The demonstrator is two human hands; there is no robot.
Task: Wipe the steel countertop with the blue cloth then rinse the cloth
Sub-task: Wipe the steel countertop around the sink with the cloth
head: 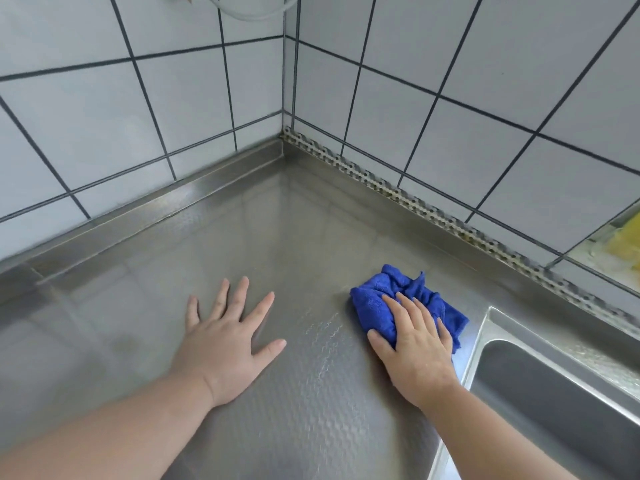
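The wiping step looks to be in hand. The right hand (415, 351) lies on the bunched blue cloth (408, 303), fingers over its top and thumb hooked round its near edge, pressing it onto the steel bench (294, 244) just beside the sink (554, 393). The left hand (225, 341) rests flat on the bench with fingers spread apart, holding nothing, likely bracing. Much of the bench toward the tiled corner (287, 98) lies beyond the cloth, so I judge the next move calls for sweeping strokes that way under steady pressure. Rinsing at the sink comes after.
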